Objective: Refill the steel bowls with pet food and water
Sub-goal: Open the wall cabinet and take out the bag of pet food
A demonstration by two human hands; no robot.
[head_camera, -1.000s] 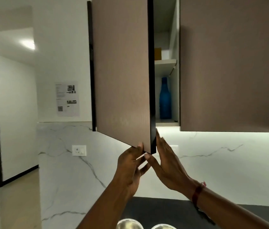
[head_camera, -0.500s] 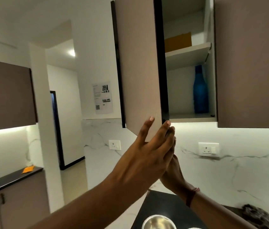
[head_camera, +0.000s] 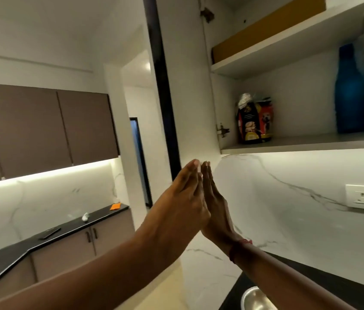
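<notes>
At the bottom edge, a steel bowl (head_camera: 256, 298) sits on the black worktop (head_camera: 324, 278). Above it, the left hand (head_camera: 183, 206) and right hand (head_camera: 215, 211) are raised with flat, released fingers, palms pressed together below the open cabinet door (head_camera: 190, 81). Farther in, on the lower shelf (head_camera: 299, 142), a pet food bag (head_camera: 255, 119) stands at the left and a blue bottle (head_camera: 351, 92) at the right.

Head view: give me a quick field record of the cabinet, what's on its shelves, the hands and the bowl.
cabinet door: swung wide open
lower shelf: pet food bag at left, blue bottle at right, both upright
upper shelf: yellow-brown box
left hand: flat, fingers extended, empty
right hand: flat against the left, empty
steel bowl: on the dark counter, partly cut off; contents cannot be told
</notes>
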